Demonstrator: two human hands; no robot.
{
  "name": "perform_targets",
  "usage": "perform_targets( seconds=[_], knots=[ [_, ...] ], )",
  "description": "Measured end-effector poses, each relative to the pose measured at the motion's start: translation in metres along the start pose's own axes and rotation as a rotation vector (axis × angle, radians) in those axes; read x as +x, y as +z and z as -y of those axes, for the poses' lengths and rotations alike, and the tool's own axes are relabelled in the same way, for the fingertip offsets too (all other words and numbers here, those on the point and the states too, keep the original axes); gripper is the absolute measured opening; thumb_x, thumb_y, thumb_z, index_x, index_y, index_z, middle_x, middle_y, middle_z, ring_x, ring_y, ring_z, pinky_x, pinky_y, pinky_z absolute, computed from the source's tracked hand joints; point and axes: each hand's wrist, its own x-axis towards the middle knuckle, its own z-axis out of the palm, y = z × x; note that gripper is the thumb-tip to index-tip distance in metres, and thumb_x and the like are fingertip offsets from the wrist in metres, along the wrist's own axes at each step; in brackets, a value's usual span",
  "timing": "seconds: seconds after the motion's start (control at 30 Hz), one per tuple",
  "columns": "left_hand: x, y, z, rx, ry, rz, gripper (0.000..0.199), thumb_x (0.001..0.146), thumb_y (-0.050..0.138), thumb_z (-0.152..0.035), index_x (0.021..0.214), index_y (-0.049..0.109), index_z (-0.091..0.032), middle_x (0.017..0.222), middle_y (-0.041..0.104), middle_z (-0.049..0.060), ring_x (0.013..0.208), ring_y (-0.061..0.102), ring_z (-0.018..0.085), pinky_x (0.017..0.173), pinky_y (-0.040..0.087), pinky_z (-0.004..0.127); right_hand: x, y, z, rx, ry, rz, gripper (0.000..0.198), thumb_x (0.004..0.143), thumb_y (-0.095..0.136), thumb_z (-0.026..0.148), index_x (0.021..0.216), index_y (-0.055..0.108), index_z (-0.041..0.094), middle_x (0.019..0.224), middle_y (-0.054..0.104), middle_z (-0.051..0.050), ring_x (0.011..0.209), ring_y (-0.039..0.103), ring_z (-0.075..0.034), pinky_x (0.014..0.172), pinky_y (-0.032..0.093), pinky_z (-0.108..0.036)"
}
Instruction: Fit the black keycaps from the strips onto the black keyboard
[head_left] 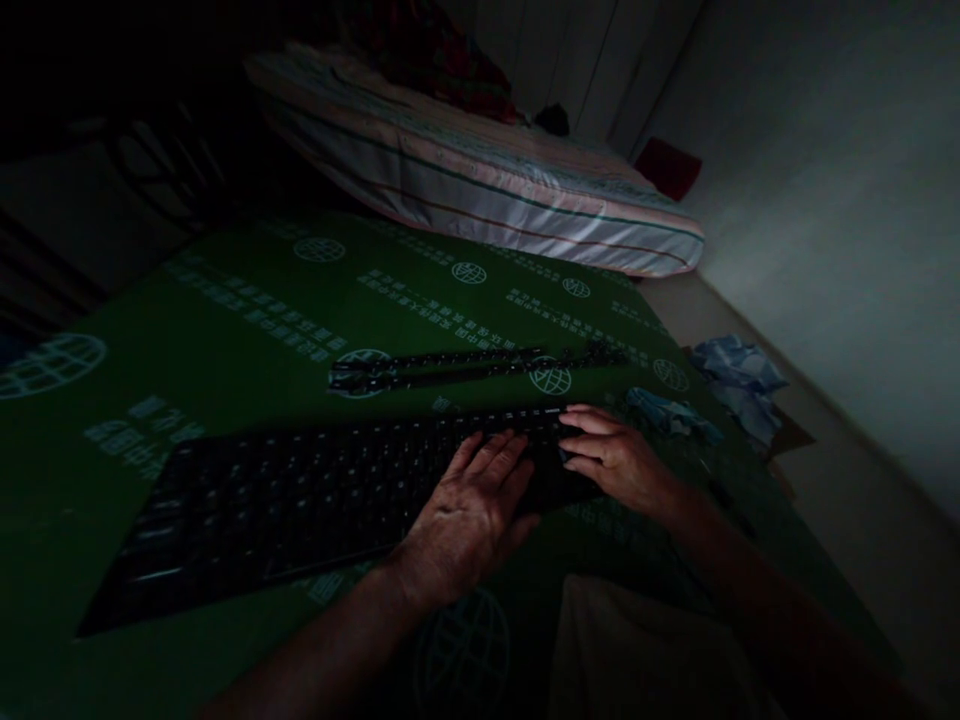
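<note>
A long black keyboard (300,500) lies slantwise on the green table. My left hand (469,500) rests palm down on its right half, fingers stretched out over the keys. At the keyboard's right end is my right hand (615,455), its fingers bent. A small dark piece seems to sit at its fingertips, too dim to name. Behind the keyboard, two rows of small black pieces (450,370), which look like loose keycaps, run along the table. Their right end breaks up into a scattered cluster (600,355).
The green table top (247,280) carries pale globe prints and lettering. Crumpled blue cloth or plastic (671,415) lies near its right edge, with another blue-white bundle (739,375) beyond. A bed with a striped sheet (480,190) stands behind. A white wall (840,170) rises at right.
</note>
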Motion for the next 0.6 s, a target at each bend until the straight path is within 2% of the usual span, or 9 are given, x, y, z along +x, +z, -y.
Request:
perform_targets(
  seconds=[0.6],
  knots=[
    [0.0008,-0.0024,-0.0032,-0.013,-0.014,0.036,0.043,0.087,0.054,-0.039,0.121,0.056,-0.013,0.138,0.049,0.014,0.129,0.042,0.028,0.111,0.027,0.049,-0.0053,0.0017,-0.0051,0.102,0.029,-0.004,0.019,0.078,0.066,0.016,0.095,0.073,0.021,0.120,0.064,-0.010,0.119,0.053,-0.025,0.099,0.048,-0.046]
  ],
)
